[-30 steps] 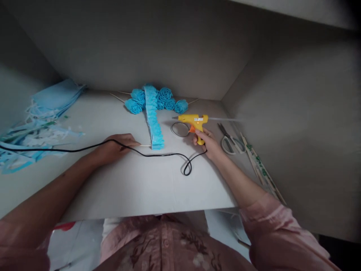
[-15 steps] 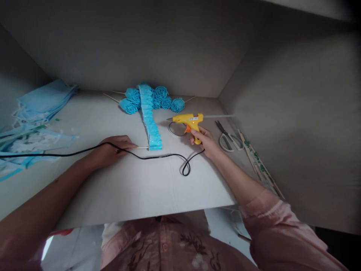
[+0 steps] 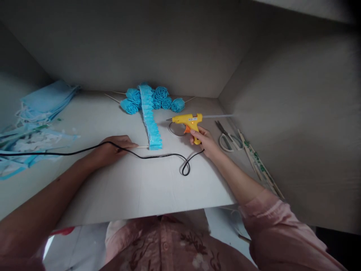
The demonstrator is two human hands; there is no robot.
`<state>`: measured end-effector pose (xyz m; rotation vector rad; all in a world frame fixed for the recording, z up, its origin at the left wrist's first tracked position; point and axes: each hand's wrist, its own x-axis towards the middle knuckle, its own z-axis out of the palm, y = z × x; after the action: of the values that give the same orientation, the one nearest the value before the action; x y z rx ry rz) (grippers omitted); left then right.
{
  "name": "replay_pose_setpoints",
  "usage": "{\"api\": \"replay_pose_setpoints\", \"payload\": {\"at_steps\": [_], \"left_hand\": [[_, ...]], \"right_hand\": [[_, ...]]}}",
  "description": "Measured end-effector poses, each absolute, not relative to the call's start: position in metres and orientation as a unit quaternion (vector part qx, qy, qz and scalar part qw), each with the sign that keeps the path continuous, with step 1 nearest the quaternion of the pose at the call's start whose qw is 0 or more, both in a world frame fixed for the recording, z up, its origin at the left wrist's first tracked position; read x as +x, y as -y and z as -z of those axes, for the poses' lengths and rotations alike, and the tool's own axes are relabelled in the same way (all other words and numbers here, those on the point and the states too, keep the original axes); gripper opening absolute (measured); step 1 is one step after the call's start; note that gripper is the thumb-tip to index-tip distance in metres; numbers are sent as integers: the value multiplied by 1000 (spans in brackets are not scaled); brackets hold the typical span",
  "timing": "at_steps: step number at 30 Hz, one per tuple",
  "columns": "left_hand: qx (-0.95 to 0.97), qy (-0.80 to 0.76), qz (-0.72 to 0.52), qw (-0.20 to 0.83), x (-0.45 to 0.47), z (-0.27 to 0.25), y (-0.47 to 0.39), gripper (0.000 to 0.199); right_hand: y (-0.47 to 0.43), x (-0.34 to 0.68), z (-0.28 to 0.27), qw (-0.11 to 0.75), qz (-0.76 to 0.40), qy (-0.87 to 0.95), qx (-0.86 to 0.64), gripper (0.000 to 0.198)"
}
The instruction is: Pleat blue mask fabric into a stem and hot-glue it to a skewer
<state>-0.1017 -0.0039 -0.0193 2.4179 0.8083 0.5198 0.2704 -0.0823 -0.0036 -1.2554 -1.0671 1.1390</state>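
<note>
My left hand point(image 3: 120, 146) pinches a thin wooden stick point(image 3: 143, 147). The stick's far end meets the near end of a long ruffled blue strip point(image 3: 152, 128), which runs away from me over the table and onto a group of blue fabric roses point(image 3: 130, 106). In my right hand point(image 3: 203, 141) is a yellow hot glue gun point(image 3: 186, 119), its nozzle pointing left toward the strip but apart from it. An orange trigger sits by my fingers, a small light glows on the body, and a clear glue stick point(image 3: 217, 116) sticks out behind.
The gun's black cord point(image 3: 158, 156) loops and crosses my left wrist. Scissors point(image 3: 229, 139) and several sticks point(image 3: 261, 165) lie at the right. Stacked blue face masks point(image 3: 49, 99) and cut scraps point(image 3: 31, 141) lie at the left. Grey panels point(image 3: 135, 45) enclose the back and sides.
Both hands hold nearly the same place, still on the stick and the glue gun. The view has shifted very slightly; nothing else has visibly moved.
</note>
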Motion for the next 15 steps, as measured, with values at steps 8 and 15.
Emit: {"api": "replay_pose_setpoints", "payload": {"at_steps": [8,15], "left_hand": [[899,-296,-191,259,-103,23,2,29],[904,-285,-192,255,-102,19,2,28]], "right_hand": [[81,272,7,537,-476,455,-527,48],[82,270,4,539,-476,463,-519,47]]}}
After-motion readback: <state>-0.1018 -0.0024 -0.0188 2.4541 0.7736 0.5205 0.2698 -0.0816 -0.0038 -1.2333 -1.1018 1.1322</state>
